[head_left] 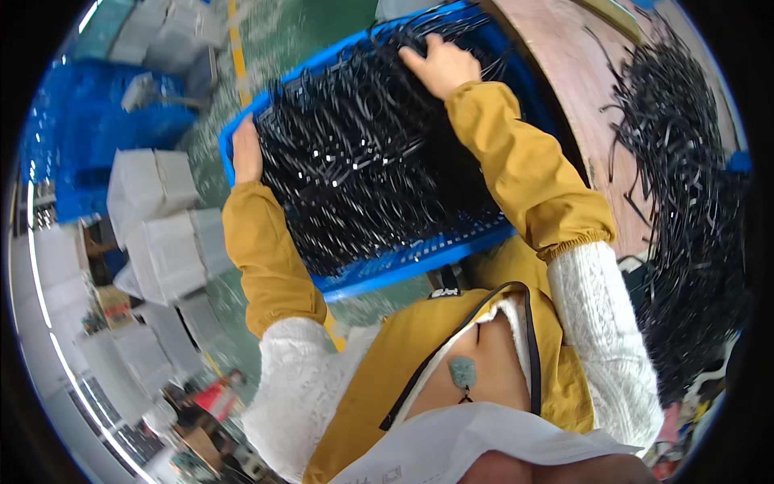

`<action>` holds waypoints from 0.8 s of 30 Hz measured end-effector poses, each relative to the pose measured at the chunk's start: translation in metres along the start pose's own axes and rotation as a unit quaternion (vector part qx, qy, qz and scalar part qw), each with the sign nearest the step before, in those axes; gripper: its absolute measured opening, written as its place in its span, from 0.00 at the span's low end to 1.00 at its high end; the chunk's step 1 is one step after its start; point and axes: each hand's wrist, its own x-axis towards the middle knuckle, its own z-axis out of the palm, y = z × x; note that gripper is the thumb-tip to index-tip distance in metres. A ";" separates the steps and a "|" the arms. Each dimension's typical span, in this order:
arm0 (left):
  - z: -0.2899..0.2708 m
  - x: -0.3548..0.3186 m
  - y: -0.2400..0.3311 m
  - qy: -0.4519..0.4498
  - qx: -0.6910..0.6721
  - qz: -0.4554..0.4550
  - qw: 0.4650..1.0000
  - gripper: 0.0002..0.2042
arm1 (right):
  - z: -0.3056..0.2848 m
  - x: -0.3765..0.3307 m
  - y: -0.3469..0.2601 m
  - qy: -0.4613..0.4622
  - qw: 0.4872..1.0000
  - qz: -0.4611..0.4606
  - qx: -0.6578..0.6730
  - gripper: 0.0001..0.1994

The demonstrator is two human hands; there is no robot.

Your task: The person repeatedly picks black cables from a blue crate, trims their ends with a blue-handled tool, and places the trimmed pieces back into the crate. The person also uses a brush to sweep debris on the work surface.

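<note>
A blue plastic crate in front of me is filled with rows of thin black cables, and small shiny ends show among them. My left hand lies flat along the crate's left side, its fingers stretched out against the cables and close to the rim. At the crate's far right part, my right hand rests on top of the cables. Its thumb points left, apart from the index finger, and the other fingertips are partly hidden. Mustard-yellow sleeve covers reach to both wrists.
To the right, a wooden table bears a large heap of loose black cables. White boxes and blue crates stand on the left. A green floor with a yellow line shows beyond. Mixed clutter lies at lower left.
</note>
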 end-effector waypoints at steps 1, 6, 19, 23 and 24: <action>-0.003 0.008 0.015 0.001 0.089 -0.088 0.992 0.29 | -0.005 -0.001 -0.001 -0.006 1.000 0.007 0.004 0.36; 0.060 0.015 0.157 0.194 0.055 0.140 0.969 0.31 | -0.019 -0.025 0.014 0.010 0.997 0.000 0.077 0.36; 0.159 0.021 0.218 0.011 0.115 0.070 0.991 0.30 | -0.035 -0.065 0.058 0.081 0.989 -0.057 0.106 0.36; 0.164 -0.002 0.290 0.108 0.169 0.062 0.978 0.25 | -0.042 -0.116 0.093 0.256 0.947 -0.105 0.162 0.29; 0.173 -0.004 0.307 0.139 0.184 0.118 0.966 0.23 | -0.043 -0.125 0.096 0.228 0.954 -0.095 0.170 0.28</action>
